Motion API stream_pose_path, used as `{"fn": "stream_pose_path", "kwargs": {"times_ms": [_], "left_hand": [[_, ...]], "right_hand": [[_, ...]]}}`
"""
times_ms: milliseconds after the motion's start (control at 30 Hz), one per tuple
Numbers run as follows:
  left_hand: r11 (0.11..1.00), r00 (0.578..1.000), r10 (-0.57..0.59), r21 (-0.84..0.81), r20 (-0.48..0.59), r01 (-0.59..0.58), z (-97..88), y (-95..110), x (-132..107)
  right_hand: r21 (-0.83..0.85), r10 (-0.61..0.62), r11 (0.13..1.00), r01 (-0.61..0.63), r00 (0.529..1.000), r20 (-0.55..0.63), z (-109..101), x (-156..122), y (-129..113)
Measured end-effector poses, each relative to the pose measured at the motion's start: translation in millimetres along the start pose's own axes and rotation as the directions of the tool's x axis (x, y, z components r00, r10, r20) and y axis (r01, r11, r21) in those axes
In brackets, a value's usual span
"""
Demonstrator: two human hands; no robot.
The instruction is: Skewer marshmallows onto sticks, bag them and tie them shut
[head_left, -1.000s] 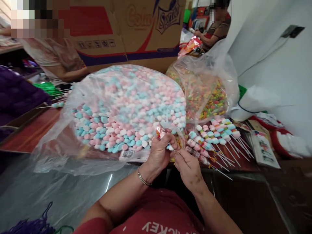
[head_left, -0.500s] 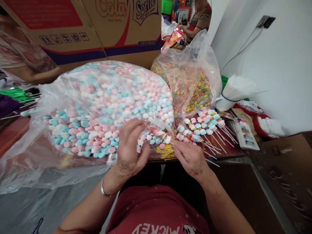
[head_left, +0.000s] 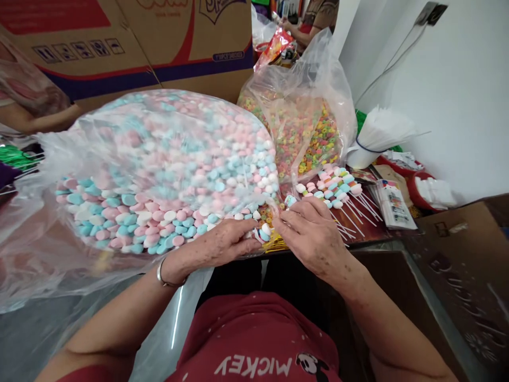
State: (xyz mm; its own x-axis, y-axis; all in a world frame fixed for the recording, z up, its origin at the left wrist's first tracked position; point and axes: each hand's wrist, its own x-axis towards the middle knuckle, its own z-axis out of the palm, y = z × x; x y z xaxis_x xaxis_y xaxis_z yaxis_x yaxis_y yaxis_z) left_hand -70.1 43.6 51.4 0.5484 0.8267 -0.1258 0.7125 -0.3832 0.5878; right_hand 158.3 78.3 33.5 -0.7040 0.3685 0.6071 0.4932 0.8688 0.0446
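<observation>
A small marshmallow skewer (head_left: pixel 263 232) in a clear printed wrapper lies in the fingers of my left hand (head_left: pixel 226 241), which are closed round it. My right hand (head_left: pixel 314 233) is close by on the right, thumb and fingers pinched together; what they hold is hidden. Yellow twist ties (head_left: pixel 275 244) lie below the fingertips, at the table's front edge. Left of my hands spreads a big clear bag of pink, white and blue marshmallows (head_left: pixel 159 223). Just beyond my right hand rests a pile of marshmallow skewers (head_left: pixel 336 183) on white sticks.
Behind stand a bag of colourful ring-shaped candies (head_left: pixel 310 132) and a large cardboard box (head_left: pixel 159 69). At right are a white container of clear sleeves (head_left: pixel 374 135), a stack of printed cards (head_left: pixel 393 204) and a brown carton (head_left: pixel 465 254). Two other people sit across the table.
My left hand has lowered from its raised, spread pose and closed on the wrapped skewer. My right hand has turned, its fingers now bent in beside the skewer. The view has shifted slightly.
</observation>
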Motion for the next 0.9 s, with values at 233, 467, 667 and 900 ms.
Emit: {"fn": "stream_pose_path", "kwargs": {"times_ms": [233, 467, 667, 900], "left_hand": [[0.935, 0.994, -0.106, -0.338, 0.022, 0.107, 4.2, 4, -1], [0.797, 0.991, -0.135, -0.591, 0.022, 0.121, 15.9, 2, -3], [0.827, 0.984, -0.173, -0.549, -0.041, 0.123, 16.9, 3, -2], [0.893, 0.959, -0.219, -0.432, -0.178, 0.124, 21.5, 0, 2]], "right_hand": [[0.145, 0.006, 0.989, -0.010, 0.999, 0.032, 2, 7, -5], [0.162, 0.037, 0.986, -0.038, 0.999, 0.009, 4, 12, -10], [0.058, 0.072, 0.996, -0.067, 0.994, -0.083, 13, 14, -18], [0.025, 0.047, 0.999, -0.044, 0.994, -0.099, 17, 16, -15]]}}
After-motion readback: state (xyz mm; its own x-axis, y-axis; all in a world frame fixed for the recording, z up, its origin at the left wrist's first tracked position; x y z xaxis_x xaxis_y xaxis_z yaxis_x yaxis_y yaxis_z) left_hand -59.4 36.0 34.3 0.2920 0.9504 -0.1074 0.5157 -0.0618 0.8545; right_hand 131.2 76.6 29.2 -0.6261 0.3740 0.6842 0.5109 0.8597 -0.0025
